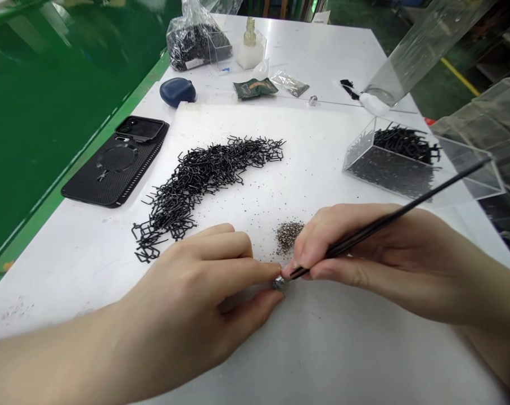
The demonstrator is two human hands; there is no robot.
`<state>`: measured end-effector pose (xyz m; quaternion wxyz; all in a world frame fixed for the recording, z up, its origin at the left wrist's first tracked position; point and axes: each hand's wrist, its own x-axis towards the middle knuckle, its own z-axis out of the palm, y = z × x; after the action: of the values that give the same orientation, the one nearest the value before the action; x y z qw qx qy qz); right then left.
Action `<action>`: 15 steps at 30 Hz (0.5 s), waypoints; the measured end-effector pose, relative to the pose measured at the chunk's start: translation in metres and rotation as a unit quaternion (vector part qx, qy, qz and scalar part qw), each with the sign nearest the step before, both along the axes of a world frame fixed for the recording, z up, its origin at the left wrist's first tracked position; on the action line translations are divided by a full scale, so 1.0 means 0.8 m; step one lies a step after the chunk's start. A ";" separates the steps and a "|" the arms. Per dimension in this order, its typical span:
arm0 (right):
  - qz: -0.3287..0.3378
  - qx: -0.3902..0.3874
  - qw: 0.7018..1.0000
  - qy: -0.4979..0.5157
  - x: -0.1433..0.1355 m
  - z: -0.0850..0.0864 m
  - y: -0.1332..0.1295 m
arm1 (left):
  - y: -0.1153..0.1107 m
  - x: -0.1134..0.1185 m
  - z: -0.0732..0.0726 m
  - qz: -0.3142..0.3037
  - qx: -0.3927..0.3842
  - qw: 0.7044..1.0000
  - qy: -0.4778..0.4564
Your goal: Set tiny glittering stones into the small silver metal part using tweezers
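Hands, two: the left hand (187, 292) held one small, silver, faceted metal part (279, 282) clamped between thumb and index finger, low over the white tabletop (238, 365). The right hand (377, 253) was closed on one pair of long, slender black tweezers (389, 218), their tips at the part's right side; whether the tips gripped anything could not be told.

Loose heaps, two: one small mound of tiny brown-and-silver granules (289, 236) just beyond the fingertips, strays scattered about it; one curved heap of bent, thin black pieces (204, 169) — too many to count — farther left.

Left side: one black textured phone case (115, 163), one rounded dark blue case (177, 91).

Far side: one clear plastic bag of black material (195, 48), one small yellowish glass bottle (249, 35), one dark green packet (255, 88), one small clear packet (292, 84), one second silver piece (312, 100).

Right side: one clear rectangular box (358, 153) with black pieces inside — uncounted — and one tilted clear cylinder (423, 50) beyond it.
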<state>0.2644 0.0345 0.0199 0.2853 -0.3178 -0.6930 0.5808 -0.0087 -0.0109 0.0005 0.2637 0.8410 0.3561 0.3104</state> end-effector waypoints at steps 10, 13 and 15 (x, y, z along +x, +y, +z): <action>0.001 0.008 1.000 0.008 0.002 -0.002 -0.001 | 0.000 0.000 0.001 -0.001 -0.001 1.000 0.000; -0.006 0.001 1.000 0.005 0.002 -0.002 -0.001 | 0.000 0.001 0.002 -0.002 -0.002 1.000 -0.003; -0.001 0.002 1.000 0.009 0.001 -0.002 -0.001 | 0.000 0.001 0.001 -0.003 -0.002 1.000 -0.005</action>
<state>0.2652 0.0339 0.0181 0.2928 -0.3131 -0.6909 0.5822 -0.0076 -0.0107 0.0014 0.2681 0.8399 0.3530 0.3132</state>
